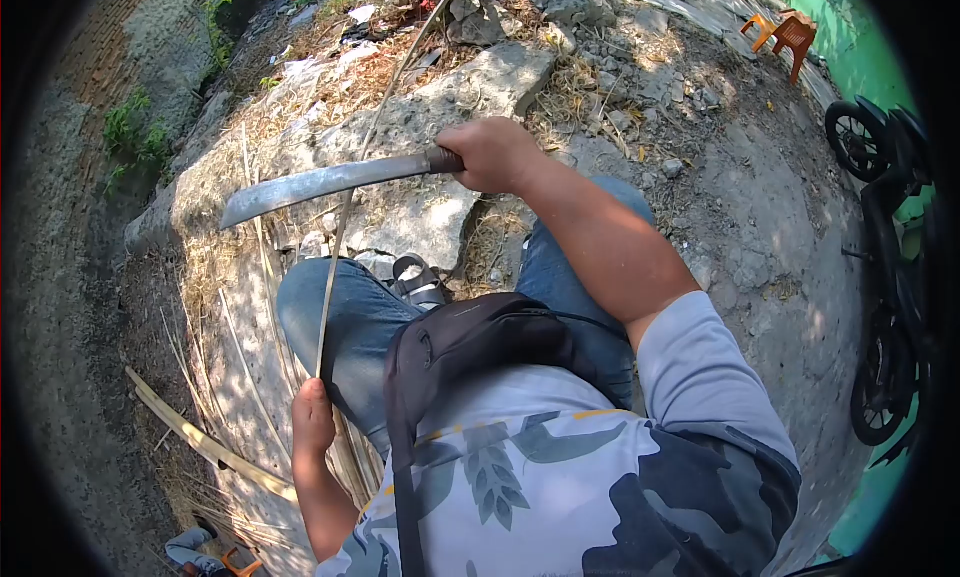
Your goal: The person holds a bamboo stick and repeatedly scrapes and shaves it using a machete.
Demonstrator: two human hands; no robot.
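Note:
My right hand [493, 155] is closed around the dark handle of a long machete [330, 181], whose wide blade points left, above my knees. The blade lies across a long thin bamboo strip [343, 222]; whether they touch I cannot tell. Lower down on the left, my left hand [313, 417] grips the near end of that strip, which runs up past the blade to the top of the view. More thin strips [245, 352] lie on the ground beside my left leg, and a thicker curved bamboo piece [205, 443] rests further left.
Broken concrete slabs [440, 97] and rubble lie in front. An orange plastic chair [795, 39] stands at the upper right, with a motorcycle [885, 267] by the green wall [825, 17]. A person's leg [187, 547] shows at the bottom left. A brick wall [85, 52] rises at the left.

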